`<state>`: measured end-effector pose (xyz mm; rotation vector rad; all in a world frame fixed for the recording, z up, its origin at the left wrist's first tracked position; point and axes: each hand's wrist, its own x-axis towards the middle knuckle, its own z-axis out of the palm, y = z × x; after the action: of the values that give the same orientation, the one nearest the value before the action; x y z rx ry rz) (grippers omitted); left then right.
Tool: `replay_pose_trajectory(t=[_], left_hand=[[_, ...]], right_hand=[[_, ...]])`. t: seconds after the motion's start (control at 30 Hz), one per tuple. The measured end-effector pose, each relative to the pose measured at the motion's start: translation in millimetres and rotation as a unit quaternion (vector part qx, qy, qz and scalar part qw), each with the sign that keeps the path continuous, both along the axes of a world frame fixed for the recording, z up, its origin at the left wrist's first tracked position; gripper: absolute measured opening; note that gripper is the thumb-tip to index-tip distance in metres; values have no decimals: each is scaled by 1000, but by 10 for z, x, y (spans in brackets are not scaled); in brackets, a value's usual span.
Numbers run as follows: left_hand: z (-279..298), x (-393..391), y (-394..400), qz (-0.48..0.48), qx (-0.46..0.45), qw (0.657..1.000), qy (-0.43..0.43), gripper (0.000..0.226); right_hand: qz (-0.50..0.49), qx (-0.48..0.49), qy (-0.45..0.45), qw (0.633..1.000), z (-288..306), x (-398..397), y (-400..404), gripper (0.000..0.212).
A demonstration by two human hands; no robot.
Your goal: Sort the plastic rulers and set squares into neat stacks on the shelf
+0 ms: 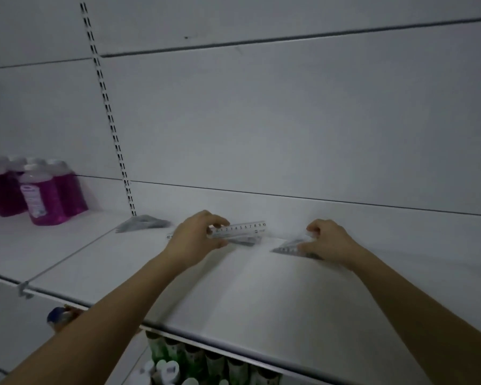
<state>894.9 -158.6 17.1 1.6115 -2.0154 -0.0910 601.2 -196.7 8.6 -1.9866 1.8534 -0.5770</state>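
On the white shelf (233, 295), my left hand (195, 237) grips a clear plastic ruler (242, 229) by its left end, holding it just above a small pile of rulers (245, 240). My right hand (328, 240) has curled fingers on a clear set square (288, 249) lying flat on the shelf. A stack of set squares (143, 222) lies further left, near the back panel. Another ruler end (169, 237) peeks out left of my left hand.
Pink liquid bottles (39, 190) stand on the neighbouring shelf at far left. A slotted upright (109, 118) runs up the back wall. Green and white bottles (195, 362) fill the shelf below the front edge.
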Motion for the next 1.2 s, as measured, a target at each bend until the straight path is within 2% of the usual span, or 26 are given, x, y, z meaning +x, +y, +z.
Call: replay_pose_trajectory(t=[0.13, 0.33, 0.4, 0.47, 0.57, 0.67, 0.77, 1.0, 1.2], left_hand=[[-30, 216, -208, -38, 3, 999, 17, 38], [-108, 509, -333, -82, 13, 995, 47, 39], [-95, 605, -400, -93, 15, 994, 58, 39], [-83, 679, -477, -98, 20, 993, 69, 38], [-87, 706, -582, -117, 29, 991, 52, 36], [-101, 652, -696, -132, 41, 990, 28, 35], [-116, 588, -815, -144, 48, 988, 6, 35], [-229, 594, -1008, -170, 83, 982, -11, 37], [-191, 664, -978, -164, 65, 984, -25, 49]], right_hand=[[-19, 28, 41, 999, -43, 99, -24, 68], [-74, 15, 37, 996, -63, 222, 34, 67], [-99, -40, 29, 994, -60, 299, 41, 54], [-107, -112, -30, 988, -62, 461, 110, 29], [-66, -138, -55, 987, -140, 857, 324, 10], [-7, -116, -20, 993, -334, 1205, 529, 12], [17, -143, 37, 989, -523, 1287, 596, 18], [6, -173, 31, 984, -554, 1280, 594, 13], [-1, -170, 14, 985, -559, 1255, 561, 14]])
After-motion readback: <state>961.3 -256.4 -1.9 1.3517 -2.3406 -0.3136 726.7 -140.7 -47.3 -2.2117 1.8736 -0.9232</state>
